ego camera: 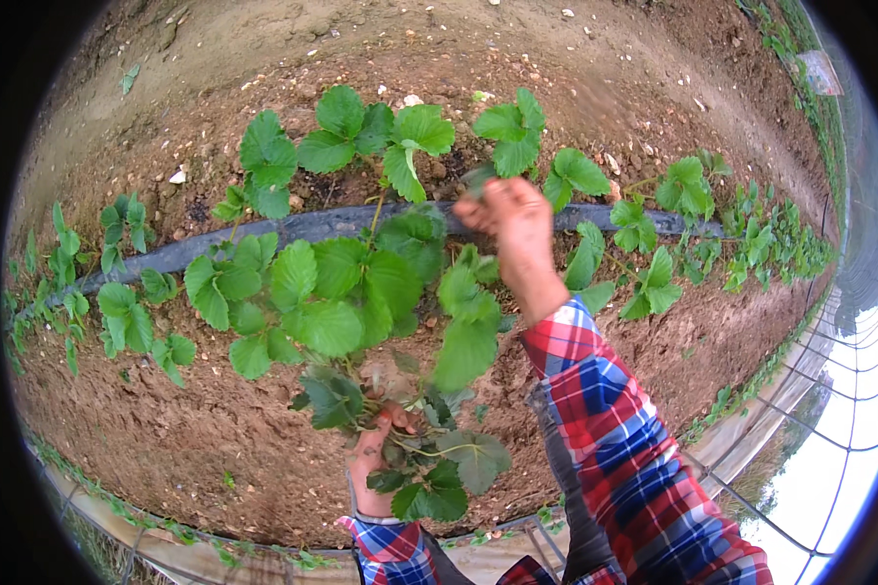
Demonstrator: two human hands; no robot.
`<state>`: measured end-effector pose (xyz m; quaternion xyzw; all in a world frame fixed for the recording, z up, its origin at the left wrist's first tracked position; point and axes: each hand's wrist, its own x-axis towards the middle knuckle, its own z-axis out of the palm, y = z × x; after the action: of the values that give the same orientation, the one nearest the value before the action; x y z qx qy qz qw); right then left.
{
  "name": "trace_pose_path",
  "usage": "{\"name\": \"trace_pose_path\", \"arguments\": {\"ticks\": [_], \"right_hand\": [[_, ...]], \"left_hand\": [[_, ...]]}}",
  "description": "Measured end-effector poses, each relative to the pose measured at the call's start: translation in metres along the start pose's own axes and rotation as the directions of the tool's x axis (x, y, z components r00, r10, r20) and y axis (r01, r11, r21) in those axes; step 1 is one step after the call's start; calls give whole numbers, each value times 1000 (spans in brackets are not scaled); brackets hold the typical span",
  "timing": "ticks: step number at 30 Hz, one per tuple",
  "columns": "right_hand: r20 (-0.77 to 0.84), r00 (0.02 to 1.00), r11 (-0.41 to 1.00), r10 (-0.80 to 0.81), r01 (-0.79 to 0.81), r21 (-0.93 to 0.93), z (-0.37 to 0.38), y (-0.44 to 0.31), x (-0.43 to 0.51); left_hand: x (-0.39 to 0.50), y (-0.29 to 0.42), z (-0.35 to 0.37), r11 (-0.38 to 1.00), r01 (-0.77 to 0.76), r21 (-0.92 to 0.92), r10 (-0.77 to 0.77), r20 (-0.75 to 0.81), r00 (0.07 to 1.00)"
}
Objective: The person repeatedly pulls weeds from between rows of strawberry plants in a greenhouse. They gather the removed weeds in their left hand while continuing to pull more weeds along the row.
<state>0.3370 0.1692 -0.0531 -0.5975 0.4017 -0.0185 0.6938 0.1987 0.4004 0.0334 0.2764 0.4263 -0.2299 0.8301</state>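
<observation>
A bunch of picked strawberry leaves and stems (475,461) fills my left hand (373,464), low in front of me, its fingers wrapped around the stems and partly hidden by foliage. My right hand (508,219) reaches over the black drip tape (322,227), blurred by motion. Its fingers are curled together, with a small dark leaf (478,178) blurred at the fingertips. Close by on the left stands a leafy strawberry plant (351,285), its broad green leaves overhanging the tape. Another strawberry leaf cluster (516,131) rises just beyond the right hand.
The planted row runs left to right along the tape, with smaller strawberry plants (644,219) to the right and more plants (124,314) to the left. Brown soil (212,439) with small stones surrounds it. Wire mesh (812,417) curves along the lower right.
</observation>
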Motion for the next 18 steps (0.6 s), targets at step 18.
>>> {"name": "trace_pose_path", "arguments": {"ticks": [18], "right_hand": [[318, 948, 434, -24, 297, -851, -51, 13, -119]], "left_hand": [[5, 6, 3, 996, 85, 38, -85, -1, 996]]}}
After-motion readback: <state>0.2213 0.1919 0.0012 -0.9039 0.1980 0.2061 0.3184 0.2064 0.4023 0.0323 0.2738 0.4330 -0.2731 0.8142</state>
